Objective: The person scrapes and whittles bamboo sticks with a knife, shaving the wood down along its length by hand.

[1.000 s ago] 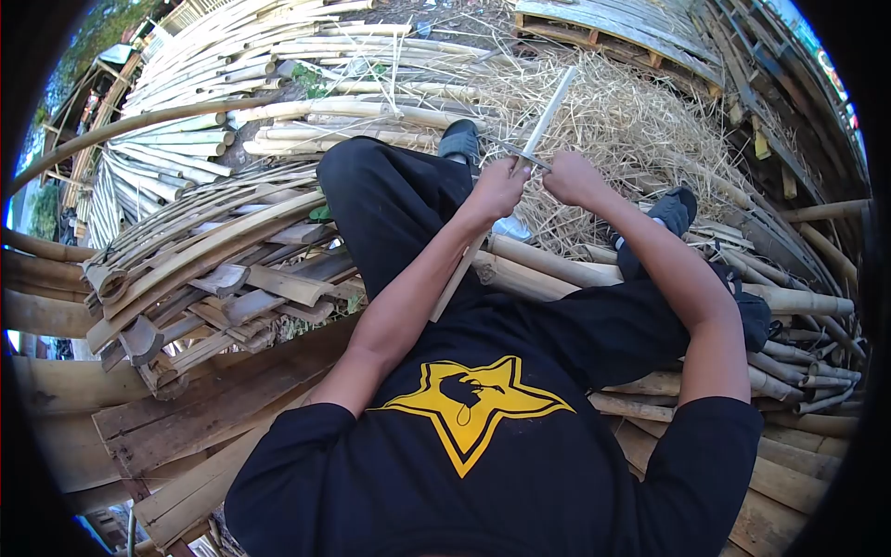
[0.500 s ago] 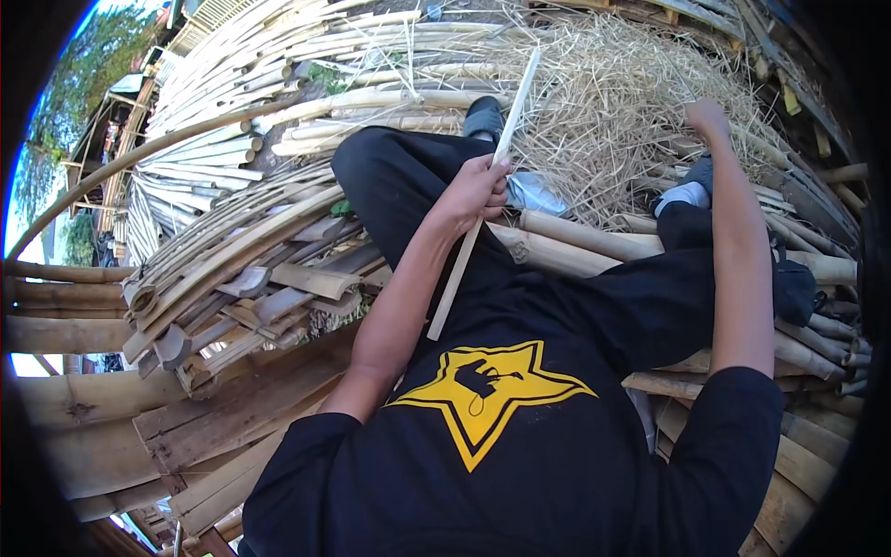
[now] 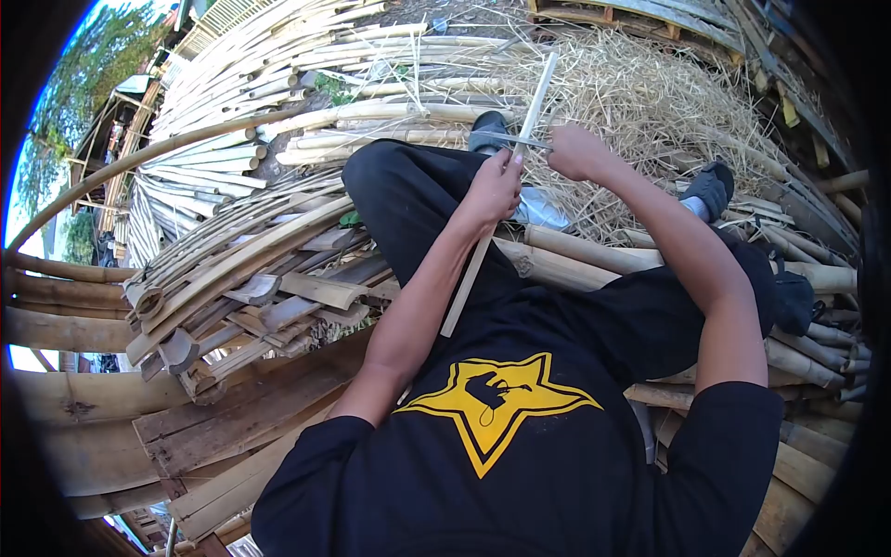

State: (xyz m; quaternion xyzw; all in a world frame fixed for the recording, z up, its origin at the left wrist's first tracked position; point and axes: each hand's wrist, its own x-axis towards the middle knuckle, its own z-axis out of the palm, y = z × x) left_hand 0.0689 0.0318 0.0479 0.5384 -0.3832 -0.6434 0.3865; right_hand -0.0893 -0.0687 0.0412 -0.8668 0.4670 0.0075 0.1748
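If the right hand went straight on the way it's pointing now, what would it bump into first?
Probably the pale strip in the left hand; the thin blade in the right hand appears to cross it already. Depth is hard to judge from this view.

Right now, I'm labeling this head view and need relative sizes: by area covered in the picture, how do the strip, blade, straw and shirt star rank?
Largest to smallest, as they look:
1. Straw
2. Star
3. Strip, long but thin, partly hidden by a hand
4. Blade
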